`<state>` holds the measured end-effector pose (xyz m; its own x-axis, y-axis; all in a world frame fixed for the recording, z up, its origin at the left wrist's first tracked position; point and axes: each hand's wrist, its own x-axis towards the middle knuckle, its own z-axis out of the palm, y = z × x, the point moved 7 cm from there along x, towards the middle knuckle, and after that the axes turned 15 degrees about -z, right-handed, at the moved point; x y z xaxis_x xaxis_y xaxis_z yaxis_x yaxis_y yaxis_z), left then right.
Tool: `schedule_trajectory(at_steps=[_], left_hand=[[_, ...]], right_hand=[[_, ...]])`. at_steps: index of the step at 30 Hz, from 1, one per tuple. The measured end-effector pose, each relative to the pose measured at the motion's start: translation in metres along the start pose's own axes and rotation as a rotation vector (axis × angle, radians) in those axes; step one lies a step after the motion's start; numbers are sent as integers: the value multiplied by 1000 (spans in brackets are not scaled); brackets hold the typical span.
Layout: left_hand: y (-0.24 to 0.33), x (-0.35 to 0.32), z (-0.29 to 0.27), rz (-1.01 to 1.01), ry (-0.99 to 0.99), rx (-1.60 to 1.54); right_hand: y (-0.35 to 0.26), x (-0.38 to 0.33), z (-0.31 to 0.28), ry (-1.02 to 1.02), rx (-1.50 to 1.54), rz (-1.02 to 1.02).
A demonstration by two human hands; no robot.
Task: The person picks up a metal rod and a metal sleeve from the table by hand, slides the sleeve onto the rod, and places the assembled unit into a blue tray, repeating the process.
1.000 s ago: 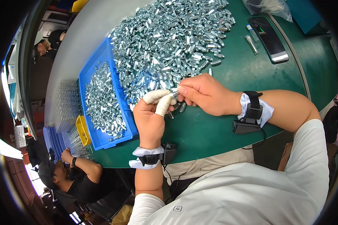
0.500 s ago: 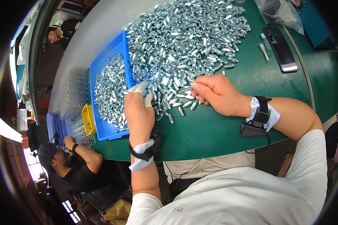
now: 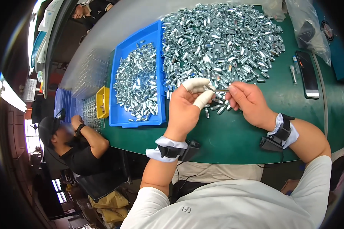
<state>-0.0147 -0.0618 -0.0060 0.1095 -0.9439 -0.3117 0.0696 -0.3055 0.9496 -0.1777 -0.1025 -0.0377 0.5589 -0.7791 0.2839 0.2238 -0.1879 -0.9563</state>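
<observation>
Head view: near the centre, toward 2 o'clock, my left hand [image 3: 187, 105] is pinching a small metal piece [image 3: 209, 88] between thumb and finger, with pale covers [image 3: 203, 100] wrapping those tips. My right hand [image 3: 250, 103] is closing its thumb and fingers around a thin metal rod [image 3: 222, 90], which is pointing toward 9 o'clock at that piece; whether it is entering the piece I cannot tell. At 1 o'clock a heap of loose metal pieces [image 3: 221, 47] is spreading over the green table [image 3: 225, 141]. At 10 o'clock a blue tray [image 3: 161, 95] is holding more of them, and a yellow bin [image 3: 103, 102] is standing beside it at 9. Between 2 and 3 o'clock a dark phone [image 3: 307, 74] is lying flat.
</observation>
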Motion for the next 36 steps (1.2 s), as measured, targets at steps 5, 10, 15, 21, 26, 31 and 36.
schedule_trajectory(at_steps=[5,10,15,21,26,31,36], left_hand=[[-12,3,4,-4,-58,-142],[-20,2,4,-5,-84,-213],[-24,3,3,-134,-66,-140],[-21,3,1,-87,-48,-96],[-23,5,-6,-31,-122,-119],[-25,2,9,98,-89,-21],[-21,-2,18,0,-134,-98]], right_hand=[[-4,1,2,-20,-48,-3],[-1,-4,2,-16,-73,7],[2,-3,2,-6,-69,17],[4,-2,4,-23,-83,13],[2,-2,6,-33,-107,9],[-1,-3,8,-96,-142,-47],[-5,-1,7,-116,-155,-38]])
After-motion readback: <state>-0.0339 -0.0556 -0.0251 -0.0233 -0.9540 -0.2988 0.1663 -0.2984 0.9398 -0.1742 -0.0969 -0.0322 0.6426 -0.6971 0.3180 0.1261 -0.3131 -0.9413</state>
